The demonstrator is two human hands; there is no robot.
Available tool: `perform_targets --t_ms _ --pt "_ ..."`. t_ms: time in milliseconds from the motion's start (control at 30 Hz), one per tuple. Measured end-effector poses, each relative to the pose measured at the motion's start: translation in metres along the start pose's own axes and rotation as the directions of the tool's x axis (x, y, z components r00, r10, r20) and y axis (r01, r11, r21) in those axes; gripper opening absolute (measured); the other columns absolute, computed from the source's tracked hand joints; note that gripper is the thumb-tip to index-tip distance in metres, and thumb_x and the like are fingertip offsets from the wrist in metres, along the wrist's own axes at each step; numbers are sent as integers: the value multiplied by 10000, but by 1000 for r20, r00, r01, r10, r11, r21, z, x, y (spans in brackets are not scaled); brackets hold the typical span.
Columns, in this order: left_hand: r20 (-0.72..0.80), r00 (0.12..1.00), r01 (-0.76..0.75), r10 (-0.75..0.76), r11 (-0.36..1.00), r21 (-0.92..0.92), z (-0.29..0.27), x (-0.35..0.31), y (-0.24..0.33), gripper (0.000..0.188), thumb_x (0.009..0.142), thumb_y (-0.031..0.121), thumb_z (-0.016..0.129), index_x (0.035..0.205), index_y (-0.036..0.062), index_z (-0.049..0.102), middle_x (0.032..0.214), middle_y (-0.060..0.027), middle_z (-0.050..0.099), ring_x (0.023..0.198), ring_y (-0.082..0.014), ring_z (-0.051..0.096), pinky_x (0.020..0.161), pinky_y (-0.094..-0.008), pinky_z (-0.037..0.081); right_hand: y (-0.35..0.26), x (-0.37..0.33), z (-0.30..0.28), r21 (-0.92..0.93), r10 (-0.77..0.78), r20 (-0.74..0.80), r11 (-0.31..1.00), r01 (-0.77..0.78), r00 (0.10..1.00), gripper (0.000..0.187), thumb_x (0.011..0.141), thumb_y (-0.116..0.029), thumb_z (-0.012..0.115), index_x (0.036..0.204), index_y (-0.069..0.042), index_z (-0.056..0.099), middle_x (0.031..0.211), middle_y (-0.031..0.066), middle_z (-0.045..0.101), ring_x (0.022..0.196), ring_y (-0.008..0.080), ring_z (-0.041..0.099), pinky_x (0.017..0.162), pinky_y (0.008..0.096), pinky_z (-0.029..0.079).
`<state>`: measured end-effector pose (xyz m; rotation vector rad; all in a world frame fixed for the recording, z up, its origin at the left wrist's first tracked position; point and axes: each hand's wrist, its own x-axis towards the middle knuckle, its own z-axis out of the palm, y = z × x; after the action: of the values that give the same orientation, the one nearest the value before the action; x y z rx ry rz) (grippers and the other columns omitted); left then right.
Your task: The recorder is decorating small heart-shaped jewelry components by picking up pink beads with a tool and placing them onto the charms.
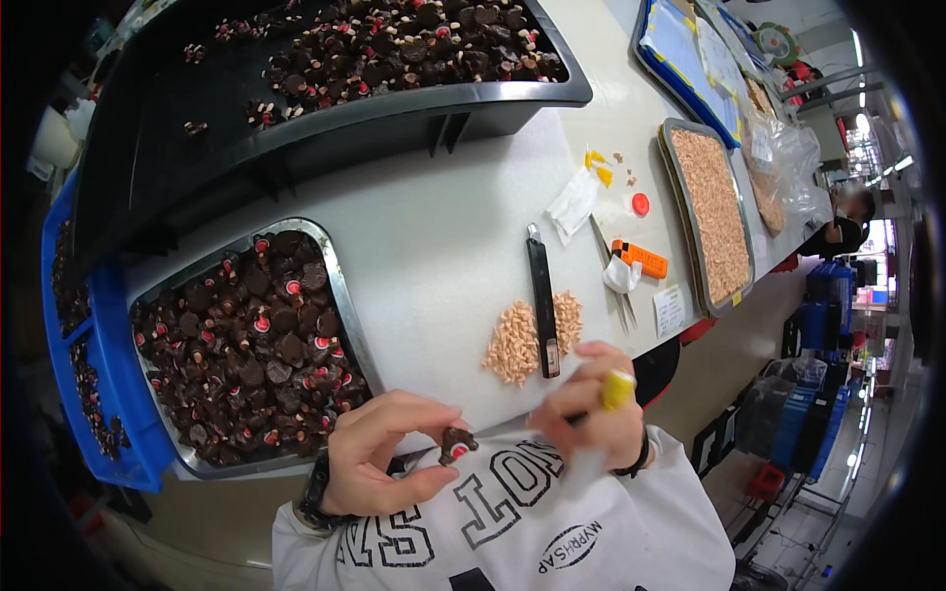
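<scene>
Between the thumb and fingertips of my left hand (379,458) is a small dark brown figure (457,445) with a red and white spot, held above my lap at the table's near edge. Just to its right is my right hand (591,409), blurred, its fingers curled together and a yellow wrap on one finger. Whatever may be in that pinch is too small and smeared to make out. Beyond the hands lies a black utility knife (543,295), with a pile of small beige pieces (514,343) on its left and a smaller one on its right.
On the left, a metal tray (345,295) holds many similar brown figures, beside a blue bin (123,394). A large black tray (325,133) spans the far side. At right lie an orange utility knife (641,258), tweezers, a red cap (641,204) and a tray of beige pieces (711,212).
</scene>
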<state>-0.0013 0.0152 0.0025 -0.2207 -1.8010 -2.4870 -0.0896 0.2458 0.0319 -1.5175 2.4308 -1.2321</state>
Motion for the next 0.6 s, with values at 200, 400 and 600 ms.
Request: perform_targets --t_ms 200,400,600 --pt "115 987 137 -113 964 -228 -3 -3 3 465 704 -39 747 1129 -61 558 1031 -168 637 885 -199 647 805 -304 510 -9 33 17 406 -145 -52 901 153 988 336 659 19 768 754 -169 506 855 -25 670 805 189 471 862 400 396" --pt "149 988 28 -29 1000 8 -2 2 2 428 695 -23 755 1094 -42 601 1028 -147 645 831 -203 663 761 -276 519 -6 31 22 431 -74 -22 899 76 997 376 671 2 770 850 -165 485 837 5 667 800 214 496 885 418 378" --pt "292 930 -284 223 941 185 -2 9 0 372 688 -60 725 1047 17 665 989 -125 632 789 -201 657 700 -265 538 -1 36 14 630 36 111 770 -98 993 492 658 -16 806 921 -146 411 767 58 641 792 224 555 852 468 385"
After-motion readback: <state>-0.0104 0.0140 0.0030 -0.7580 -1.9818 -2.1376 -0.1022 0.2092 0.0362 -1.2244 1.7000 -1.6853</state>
